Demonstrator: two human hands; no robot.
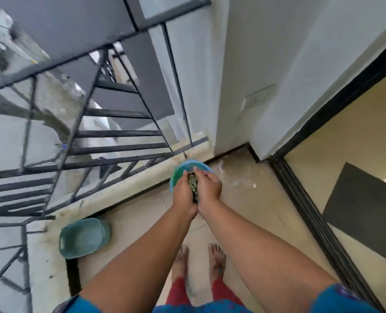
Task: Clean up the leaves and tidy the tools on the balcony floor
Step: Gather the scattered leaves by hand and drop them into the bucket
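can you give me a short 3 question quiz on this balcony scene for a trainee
1. Multiple choice: what do the two hands hold between them?
A. a broom
B. a clump of leaves
C. a wet cloth

2. True or false: the green tub sits inside the room on the dark mat.

3. Fill in: right below the hands is a round ____ container.

Key
1. B. The left hand and right hand are cupped together around the leaves.
2. False. The green tub is on the balcony floor beside the railing; the dark mat lies indoors, apart from it.
3. Blue. The blue container shows just past the fingers.
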